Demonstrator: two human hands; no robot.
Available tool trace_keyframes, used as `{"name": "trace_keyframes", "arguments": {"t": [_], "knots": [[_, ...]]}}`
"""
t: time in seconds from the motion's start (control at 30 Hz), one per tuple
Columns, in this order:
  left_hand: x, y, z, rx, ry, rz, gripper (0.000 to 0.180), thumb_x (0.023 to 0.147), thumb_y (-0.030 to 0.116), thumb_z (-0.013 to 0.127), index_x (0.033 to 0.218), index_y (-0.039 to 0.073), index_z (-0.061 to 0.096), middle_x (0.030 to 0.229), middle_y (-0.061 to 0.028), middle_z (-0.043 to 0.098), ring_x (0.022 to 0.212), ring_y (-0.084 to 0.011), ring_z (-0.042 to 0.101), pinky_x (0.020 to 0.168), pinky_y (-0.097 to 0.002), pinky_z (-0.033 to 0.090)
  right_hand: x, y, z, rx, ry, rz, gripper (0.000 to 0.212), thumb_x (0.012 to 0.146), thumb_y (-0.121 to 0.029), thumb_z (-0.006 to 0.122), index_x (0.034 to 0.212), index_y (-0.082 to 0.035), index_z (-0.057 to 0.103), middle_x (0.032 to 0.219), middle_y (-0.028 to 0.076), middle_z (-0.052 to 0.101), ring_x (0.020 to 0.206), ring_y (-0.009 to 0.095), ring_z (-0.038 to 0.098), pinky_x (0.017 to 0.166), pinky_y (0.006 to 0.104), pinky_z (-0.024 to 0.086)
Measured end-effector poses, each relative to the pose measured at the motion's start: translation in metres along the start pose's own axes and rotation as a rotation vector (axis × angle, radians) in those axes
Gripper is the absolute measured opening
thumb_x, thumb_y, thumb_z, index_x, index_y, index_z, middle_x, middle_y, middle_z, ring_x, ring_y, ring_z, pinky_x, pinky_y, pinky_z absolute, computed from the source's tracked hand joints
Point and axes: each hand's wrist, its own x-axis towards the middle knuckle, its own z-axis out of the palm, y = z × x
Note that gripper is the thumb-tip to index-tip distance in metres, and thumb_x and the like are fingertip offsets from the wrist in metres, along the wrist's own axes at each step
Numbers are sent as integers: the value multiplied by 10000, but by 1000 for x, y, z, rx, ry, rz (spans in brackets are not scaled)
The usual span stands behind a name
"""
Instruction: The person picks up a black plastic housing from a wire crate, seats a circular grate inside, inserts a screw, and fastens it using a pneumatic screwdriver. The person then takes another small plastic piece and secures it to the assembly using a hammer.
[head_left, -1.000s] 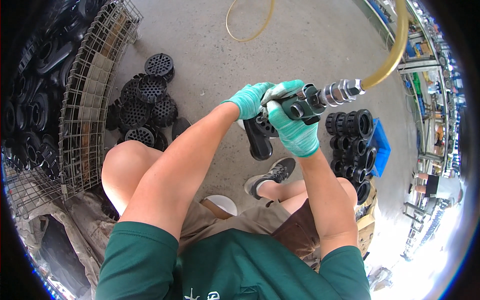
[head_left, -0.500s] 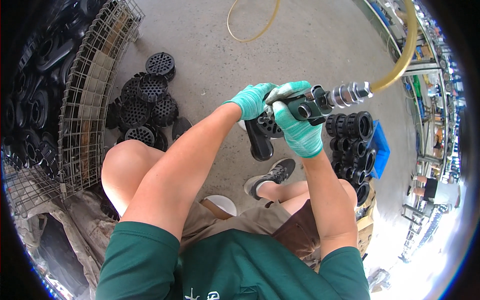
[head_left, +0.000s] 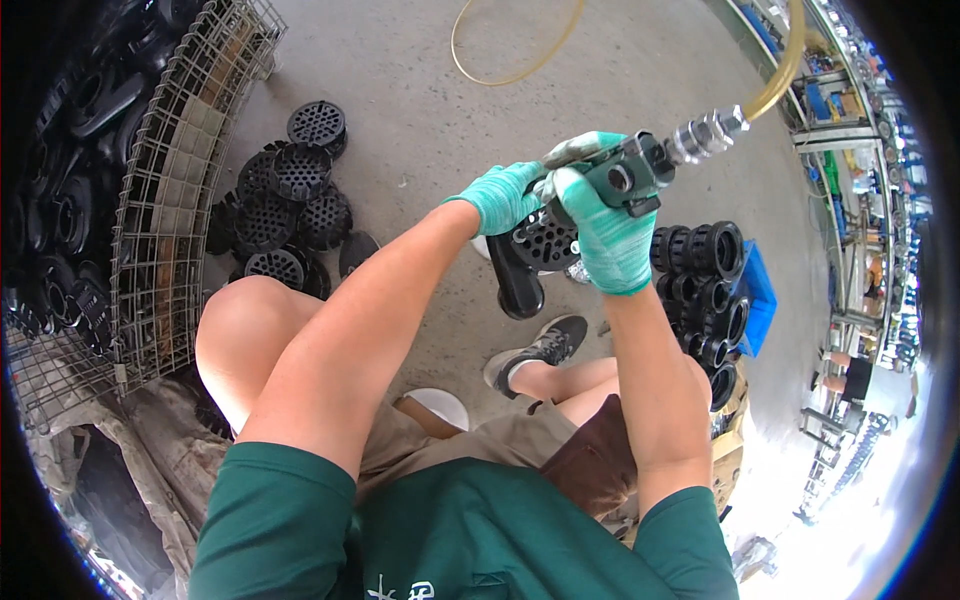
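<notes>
My right hand (head_left: 612,240), in a green-and-white knit glove, is wrapped round a dark green air tool (head_left: 628,178). A silver coupling (head_left: 705,137) joins the tool's back end to a yellow hose (head_left: 782,85). My left hand (head_left: 495,200), in a matching glove, is closed at the tool's front end; what its fingers pinch is hidden. Below both hands is a black plastic part with a round, pierced grate (head_left: 545,245) and a curved pipe end (head_left: 520,292). The gloves cover some of the grate.
A pile of black round grates (head_left: 300,175) lies on the floor at left, beside a wire cage (head_left: 165,200) of black parts. Stacked black rings (head_left: 710,250) stand at right by a blue bin (head_left: 758,300). The hose loops (head_left: 490,82) on the floor ahead. Shelving (head_left: 845,180) lines the far right.
My right hand and the tool have moved slightly up, and the coupling end has swung upward. More of the grate now shows between my hands. My left hand has shifted only slightly.
</notes>
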Motion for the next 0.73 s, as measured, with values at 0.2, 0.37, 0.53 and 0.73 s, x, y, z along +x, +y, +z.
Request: {"name": "trace_keyframes", "arguments": {"t": [0.2, 0.37, 0.53, 0.73], "knots": [[9, -17, 12, -154, 17, 127, 524, 911, 252, 658, 1409, 136, 543, 1368, -185, 615, 1249, -417, 575, 1040, -482, 483, -20, 16, 3, -44, -218, -223, 330, 810, 150, 626, 1060, -57, 567, 967, 111, 687, 859, 171, 663, 794, 343, 580], [7, -12, 10, -118, 16, 143, 542, 897, 212, 665, 1421, 149, 540, 1374, -176, 616, 1256, -407, 577, 1046, -476, 483, -19, 16, 1, -37, -186, -130, 317, 809, 139, 632, 1046, -59, 559, 954, 102, 680, 830, 160, 658, 766, 331, 581], [5, -11, 7, -93, 28, 149, 566, 883, 171, 672, 1432, 161, 536, 1381, -166, 618, 1264, -396, 579, 1052, -470, 484, -21, 18, 0, -76, -183, -162, 325, 804, 136, 639, 1050, -60, 559, 958, 103, 681, 837, 161, 660, 763, 328, 581], [3, -9, 5, -28, 58, 170, 601, 867, 122, 680, 1447, 176, 532, 1389, -154, 620, 1272, -384, 581, 1059, -463, 485, -20, 11, -4, -31, -180, -120, 324, 813, 144, 621, 1061, -57, 570, 977, 115, 688, 885, 188, 667, 812, 346, 577]]}}
